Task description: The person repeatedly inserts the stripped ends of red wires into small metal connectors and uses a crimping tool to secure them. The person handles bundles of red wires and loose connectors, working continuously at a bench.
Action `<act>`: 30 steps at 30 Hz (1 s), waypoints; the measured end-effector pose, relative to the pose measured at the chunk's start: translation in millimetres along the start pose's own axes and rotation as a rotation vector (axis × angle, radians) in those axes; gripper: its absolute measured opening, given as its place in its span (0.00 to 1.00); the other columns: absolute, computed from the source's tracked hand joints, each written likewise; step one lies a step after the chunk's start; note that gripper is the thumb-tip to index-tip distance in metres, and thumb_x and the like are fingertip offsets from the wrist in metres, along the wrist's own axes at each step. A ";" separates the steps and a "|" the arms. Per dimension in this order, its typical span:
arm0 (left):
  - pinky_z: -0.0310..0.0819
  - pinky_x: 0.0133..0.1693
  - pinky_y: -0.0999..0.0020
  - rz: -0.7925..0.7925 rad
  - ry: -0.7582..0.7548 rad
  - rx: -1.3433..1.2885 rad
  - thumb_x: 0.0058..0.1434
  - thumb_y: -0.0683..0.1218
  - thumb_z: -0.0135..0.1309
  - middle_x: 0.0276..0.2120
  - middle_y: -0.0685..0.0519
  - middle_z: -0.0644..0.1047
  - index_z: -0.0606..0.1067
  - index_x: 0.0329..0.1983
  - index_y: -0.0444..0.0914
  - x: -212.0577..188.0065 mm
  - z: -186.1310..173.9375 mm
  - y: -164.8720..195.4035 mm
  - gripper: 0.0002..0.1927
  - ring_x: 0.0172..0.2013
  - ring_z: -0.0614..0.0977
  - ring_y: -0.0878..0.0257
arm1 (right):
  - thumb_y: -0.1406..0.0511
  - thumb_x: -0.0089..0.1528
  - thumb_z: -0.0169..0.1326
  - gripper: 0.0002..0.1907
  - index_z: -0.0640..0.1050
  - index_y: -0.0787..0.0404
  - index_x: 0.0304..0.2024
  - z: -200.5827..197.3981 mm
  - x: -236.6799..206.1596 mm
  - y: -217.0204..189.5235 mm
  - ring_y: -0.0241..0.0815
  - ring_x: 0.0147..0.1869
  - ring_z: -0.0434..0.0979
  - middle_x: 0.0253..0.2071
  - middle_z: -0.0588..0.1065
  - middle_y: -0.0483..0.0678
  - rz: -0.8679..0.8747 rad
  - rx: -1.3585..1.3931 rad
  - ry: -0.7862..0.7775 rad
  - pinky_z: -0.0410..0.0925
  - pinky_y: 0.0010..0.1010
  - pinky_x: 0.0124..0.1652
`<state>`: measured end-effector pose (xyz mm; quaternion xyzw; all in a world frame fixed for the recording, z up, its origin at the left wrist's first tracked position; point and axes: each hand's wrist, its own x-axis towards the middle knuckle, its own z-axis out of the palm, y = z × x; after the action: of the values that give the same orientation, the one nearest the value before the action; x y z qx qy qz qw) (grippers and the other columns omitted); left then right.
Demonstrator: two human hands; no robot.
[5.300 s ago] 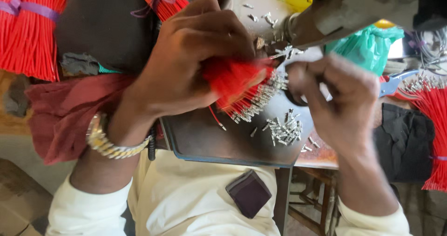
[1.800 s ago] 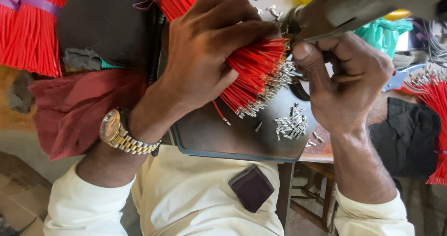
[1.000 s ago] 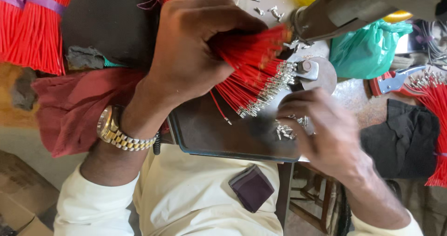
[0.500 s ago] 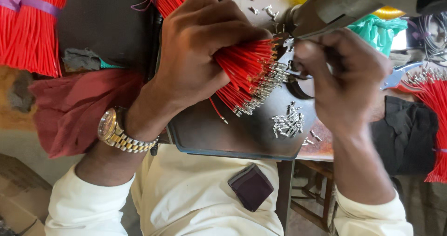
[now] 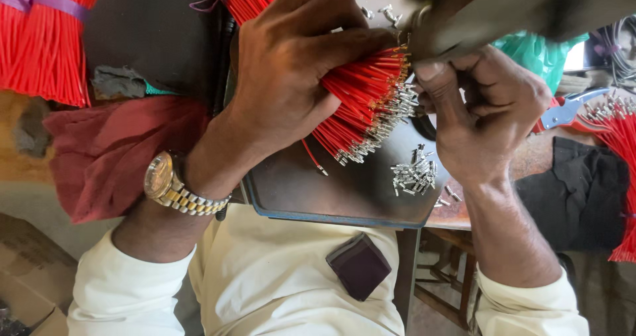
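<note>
Left hand [image 5: 291,77] clamped around a thick bundle of red wires [image 5: 361,101], fingers wrapped over the top, metal-tipped ends fanned out toward the right. Right hand [image 5: 487,114] closed in a pinch at those tips, thumb and fingers pressed together just under the grey metal arm [image 5: 530,8] of a machine; what sits between the fingertips too small to tell. Bundle held above the dark tray [image 5: 344,183] with the blue rim, near its far right corner, one stray red wire hanging down from it toward the tray's middle. Small heap of loose metal terminals [image 5: 414,173] lying on the tray near its right edge, just below the right hand; a few more scattered at the far edge by the machine arm. Gold and silver wristwatch [image 5: 169,183] on the left wrist, white sleeves on both arms. Dark red cloth [image 5: 109,154] spread on the worktop left of the tray, a tied bundle of red wires [image 5: 43,34] at the far left corner. Green plastic bag [image 5: 536,48] and blue-handled pliers [image 5: 570,107] beyond the right hand, black cloth [image 5: 573,193] near the right edge.
</note>
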<state>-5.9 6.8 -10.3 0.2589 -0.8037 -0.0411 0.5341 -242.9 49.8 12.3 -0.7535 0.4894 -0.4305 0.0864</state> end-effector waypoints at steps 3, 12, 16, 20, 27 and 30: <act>0.70 0.41 0.59 -0.008 -0.061 -0.103 0.58 0.39 0.63 0.39 0.55 0.77 0.82 0.48 0.39 3.2 -6.3 0.0 0.14 0.40 0.76 0.55 | 0.70 0.72 0.61 0.07 0.79 0.68 0.40 -12.0 1.0 -9.1 0.30 0.30 0.77 0.31 0.78 0.47 0.105 0.058 -0.107 0.68 0.21 0.29; 0.70 0.45 0.68 -0.027 -0.187 -0.472 0.68 0.38 0.63 0.41 0.50 0.77 0.80 0.46 0.33 6.4 -31.6 -15.3 0.06 0.43 0.79 0.60 | 0.66 0.59 0.68 0.11 0.85 0.61 0.43 -62.6 -23.2 -26.9 0.36 0.30 0.76 0.35 0.80 0.47 0.203 -0.292 -0.453 0.68 0.27 0.29; 0.70 0.39 0.67 -0.101 -0.052 -0.332 0.64 0.34 0.63 0.36 0.48 0.79 0.81 0.45 0.32 3.4 -17.9 -7.1 0.07 0.36 0.80 0.59 | 0.64 0.60 0.69 0.10 0.85 0.62 0.41 -52.4 -36.4 -27.4 0.39 0.30 0.78 0.38 0.81 0.49 0.189 -0.399 -0.371 0.68 0.30 0.29; 0.71 0.39 0.68 -0.114 -0.046 -0.264 0.58 0.32 0.62 0.34 0.49 0.78 0.81 0.43 0.33 4.1 -15.6 -7.7 0.10 0.35 0.81 0.59 | 0.65 0.64 0.64 0.07 0.83 0.62 0.41 -36.1 -40.8 -34.1 0.42 0.34 0.80 0.37 0.80 0.50 0.187 -0.375 -0.327 0.70 0.30 0.31; 0.73 0.42 0.69 -0.112 -0.069 -0.247 0.59 0.31 0.60 0.35 0.51 0.79 0.77 0.40 0.34 -1.0 -15.3 -9.0 0.09 0.38 0.81 0.59 | 0.68 0.65 0.61 0.05 0.81 0.64 0.42 -27.3 -42.2 -39.5 0.52 0.43 0.78 0.38 0.76 0.52 0.092 -0.405 -0.380 0.69 0.41 0.42; 0.74 0.43 0.70 -0.109 -0.075 -0.259 0.56 0.31 0.58 0.37 0.51 0.79 0.76 0.41 0.34 -1.9 -15.3 -11.9 0.11 0.39 0.82 0.59 | 0.68 0.67 0.59 0.05 0.81 0.63 0.44 -33.1 -39.1 -37.3 0.51 0.43 0.78 0.40 0.77 0.51 0.109 -0.384 -0.397 0.69 0.40 0.43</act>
<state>12.6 0.6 -9.5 0.2295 -0.7959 -0.1831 0.5294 -248.3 110.0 31.1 -0.7983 0.5751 -0.1688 0.0591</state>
